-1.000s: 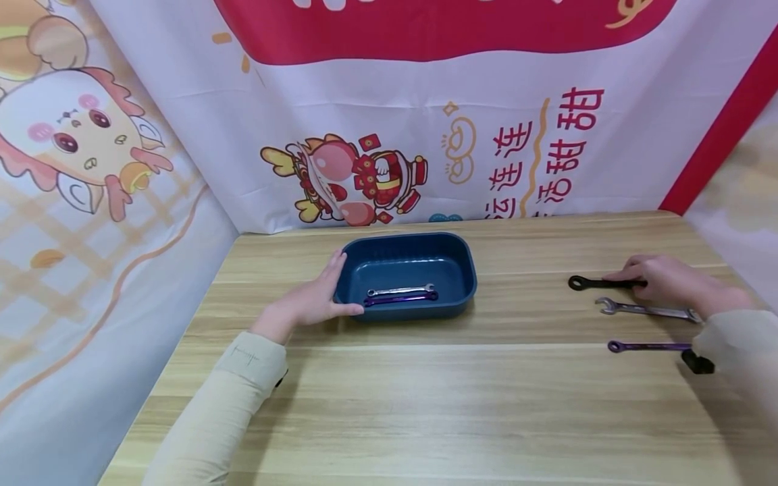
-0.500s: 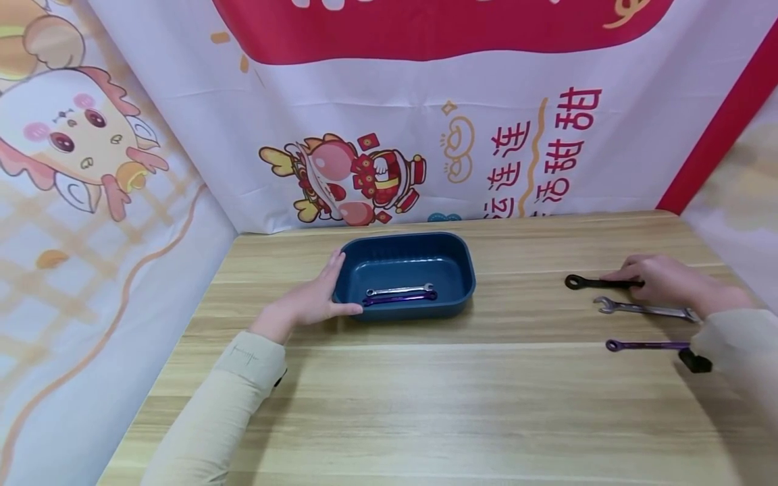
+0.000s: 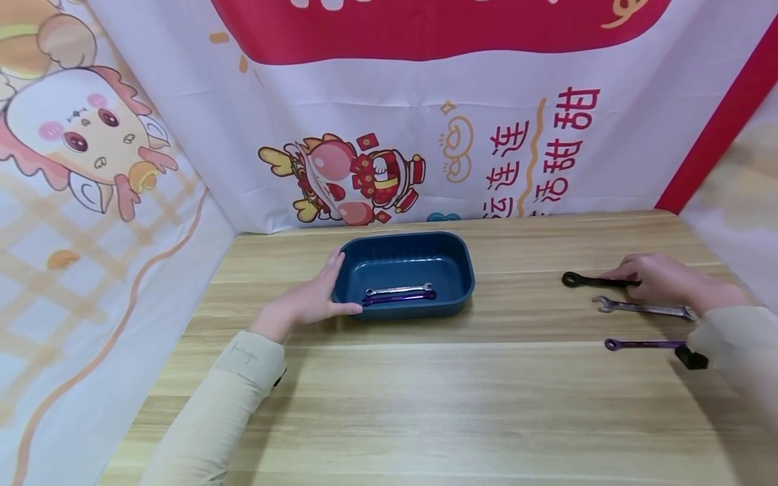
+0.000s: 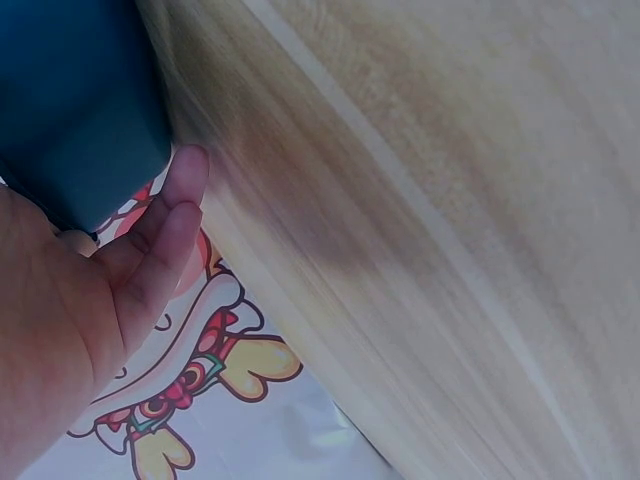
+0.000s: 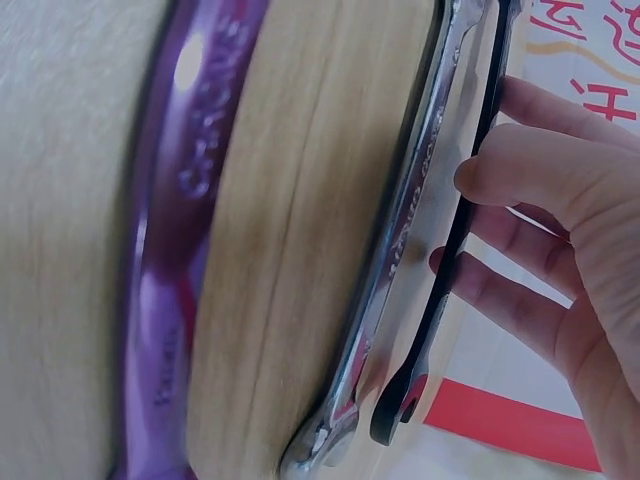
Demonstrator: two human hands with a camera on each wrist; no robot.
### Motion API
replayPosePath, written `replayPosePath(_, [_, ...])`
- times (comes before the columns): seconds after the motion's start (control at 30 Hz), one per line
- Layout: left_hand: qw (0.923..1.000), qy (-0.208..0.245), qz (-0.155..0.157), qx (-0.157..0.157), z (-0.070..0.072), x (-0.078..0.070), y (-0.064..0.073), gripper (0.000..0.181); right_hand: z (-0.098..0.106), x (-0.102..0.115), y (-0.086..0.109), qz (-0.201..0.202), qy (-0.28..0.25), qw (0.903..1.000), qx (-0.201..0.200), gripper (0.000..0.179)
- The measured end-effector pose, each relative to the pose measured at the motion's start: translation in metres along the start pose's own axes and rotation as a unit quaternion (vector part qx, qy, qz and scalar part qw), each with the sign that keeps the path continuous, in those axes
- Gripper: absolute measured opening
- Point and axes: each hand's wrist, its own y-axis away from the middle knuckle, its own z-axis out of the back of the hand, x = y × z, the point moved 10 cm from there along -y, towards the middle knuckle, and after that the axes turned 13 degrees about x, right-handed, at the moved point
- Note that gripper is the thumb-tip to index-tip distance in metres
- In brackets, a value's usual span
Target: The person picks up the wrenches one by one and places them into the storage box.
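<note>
My left hand (image 3: 308,299) rests against the left end of a dark blue plastic bin (image 3: 413,312), thumb at the front corner and fingers along the side, largely straight. Inside the bin lie a small silver wrench (image 3: 398,289) and a purple wrench (image 3: 408,296). At the right, my right hand (image 3: 662,278) pinches a black wrench (image 5: 455,230) near its middle, thumb on one side and fingers on the other. Beside it lies a larger silver wrench (image 3: 647,309). Nearer to me is a second purple wrench (image 3: 644,344), its right end hidden by the wrist gear.
The bin stands towards the back of a wooden table (image 3: 437,405). A printed cloth (image 3: 377,88) hangs right behind the table's far edge, and another printed cloth (image 3: 109,270) hangs along the left side.
The black wrench and my right hand have shifted very slightly to the left and away from me. My left hand and the bin stay in place.
</note>
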Motion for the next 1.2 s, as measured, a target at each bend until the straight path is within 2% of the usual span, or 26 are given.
replayPosePath(0.37, [1.0000,0.004,0.004,0.002,0.000,0.001,-0.001,0.120,0.008,0.008,-0.002,0.003,-0.038,0.9992,0.012,0.043])
replayPosePath(0.6, [1.0000,0.001,0.006,0.002,-0.001,0.001,-0.001,0.120,0.010,0.009,-0.005,0.000,-0.042,0.9987,0.029,0.040])
replayPosePath(0.83, [1.0000,0.002,0.008,0.002,-0.001,0.000,0.000,0.120,0.015,0.013,-0.005,0.009,-0.037,0.9992,0.014,0.042])
replayPosePath(1.2, [0.9999,0.010,0.009,0.002,-0.003,-0.001,0.001,0.120,0.023,0.027,-0.009,0.016,-0.034,0.9992,0.012,0.040])
